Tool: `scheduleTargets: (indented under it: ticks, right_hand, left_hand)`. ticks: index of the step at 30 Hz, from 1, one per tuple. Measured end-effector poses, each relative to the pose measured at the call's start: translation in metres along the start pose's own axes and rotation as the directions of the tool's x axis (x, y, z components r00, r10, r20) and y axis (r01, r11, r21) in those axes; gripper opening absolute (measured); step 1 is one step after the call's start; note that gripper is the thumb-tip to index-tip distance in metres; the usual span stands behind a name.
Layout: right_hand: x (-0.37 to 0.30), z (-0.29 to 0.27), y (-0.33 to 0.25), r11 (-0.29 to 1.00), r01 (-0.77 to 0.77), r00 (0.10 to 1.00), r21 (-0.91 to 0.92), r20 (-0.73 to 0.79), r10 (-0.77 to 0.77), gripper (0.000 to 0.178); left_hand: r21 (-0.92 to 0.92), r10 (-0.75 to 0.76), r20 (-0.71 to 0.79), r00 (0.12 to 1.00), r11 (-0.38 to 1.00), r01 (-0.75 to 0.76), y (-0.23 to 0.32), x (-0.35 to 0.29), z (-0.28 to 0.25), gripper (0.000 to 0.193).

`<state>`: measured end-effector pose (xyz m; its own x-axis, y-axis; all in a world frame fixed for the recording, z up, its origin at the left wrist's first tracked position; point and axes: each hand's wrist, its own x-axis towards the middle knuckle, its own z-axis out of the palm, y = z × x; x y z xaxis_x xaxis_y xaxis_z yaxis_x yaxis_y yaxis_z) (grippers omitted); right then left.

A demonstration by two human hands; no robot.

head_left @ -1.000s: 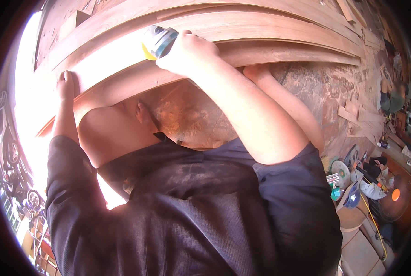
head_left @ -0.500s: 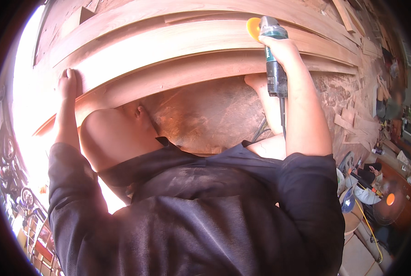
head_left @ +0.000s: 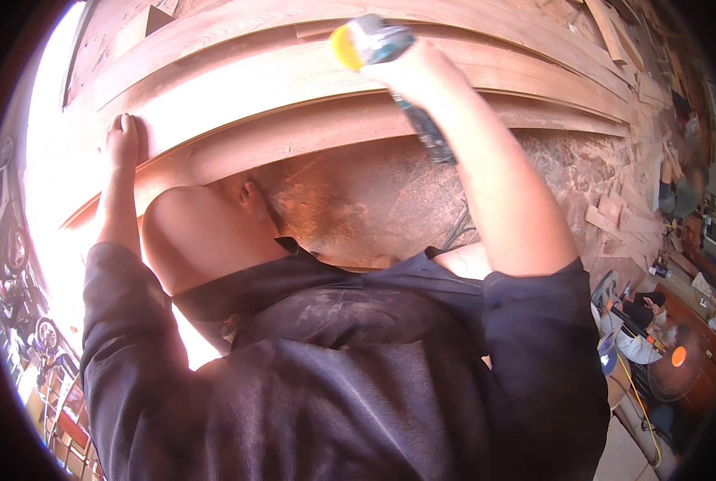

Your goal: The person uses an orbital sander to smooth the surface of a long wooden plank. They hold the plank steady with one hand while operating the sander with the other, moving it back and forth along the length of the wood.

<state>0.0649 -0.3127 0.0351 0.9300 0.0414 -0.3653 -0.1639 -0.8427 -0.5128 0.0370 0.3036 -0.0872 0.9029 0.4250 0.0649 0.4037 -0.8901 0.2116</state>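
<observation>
That grinder looks hefty and rigid, best held where the right hand wraps it; the left hand, grip unclear from here, rests at a board.

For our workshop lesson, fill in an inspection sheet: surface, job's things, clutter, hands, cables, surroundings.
Surface: floor, brown and dusty-looking.
Job's things: long wooden boards; handheld power tool with yellow disc, blurred; whether the disc touches wood is unclear.
Clutter: loose wood scraps on the floor at right.
Hands: right hand grips the tool; left hand is at a board's edge, its grip unclear.
Cables: dark cable near the right leg; yellow cable, lower right.
Surroundings: fan with orange hub at right; wheel at far left.
</observation>
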Motion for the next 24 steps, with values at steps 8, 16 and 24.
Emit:
scheduleTargets:
  ticks: [8, 16, 24]
  right_hand:
    - [-0.004, -0.087, 0.121, 0.944, -0.302, 0.93, 0.132, -0.178, 0.322, 0.058]
    - [-0.019, -0.01, -0.02, 0.993, -0.058, 0.998, 0.103, 0.003, 0.058, 0.056]
    - [-0.034, 0.033, -0.075, 0.982, 0.084, 0.995, -0.169, -0.043, -0.092, 0.078]
  left_hand:
    - [0.017, -0.037, 0.014, 0.999, 0.999, 0.036, 0.031, -0.018, -0.014, 0.055]
    - [0.076, 0.007, -0.048, 0.999, 0.997, -0.003, 0.022, -0.014, -0.01, 0.055]
    - [-0.003, -0.006, -0.018, 1.0, 1.0, 0.006, 0.019, -0.011, -0.004, 0.056]
